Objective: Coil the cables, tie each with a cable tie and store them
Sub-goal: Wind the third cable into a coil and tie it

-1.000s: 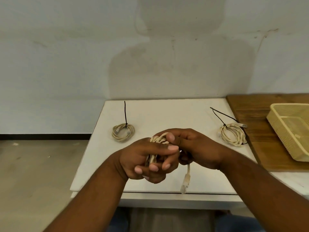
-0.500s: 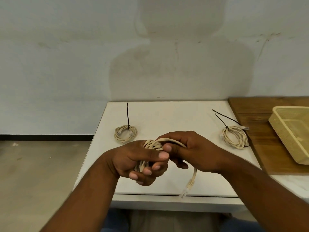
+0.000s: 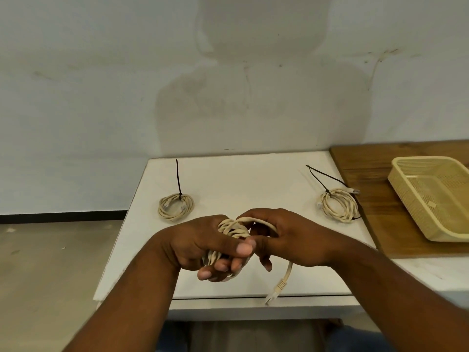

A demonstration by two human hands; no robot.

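Head view: above the counter (image 3: 228, 179), the left hand (image 3: 203, 243) has its grip closed around a coiled cable (image 3: 232, 228). The right hand (image 3: 286, 237) pinches its loose strand, plug (image 3: 275, 292) dangling below. The basket (image 3: 431, 196) sits far right.

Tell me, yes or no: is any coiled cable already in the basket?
No: the basket holds no cable; both tied coils, the left coil and the right coil, lie on the white table.

The basket (image 3: 416, 207) runs past the right edge; fingers (image 3: 223, 266) hide much coil (image 3: 232, 228).
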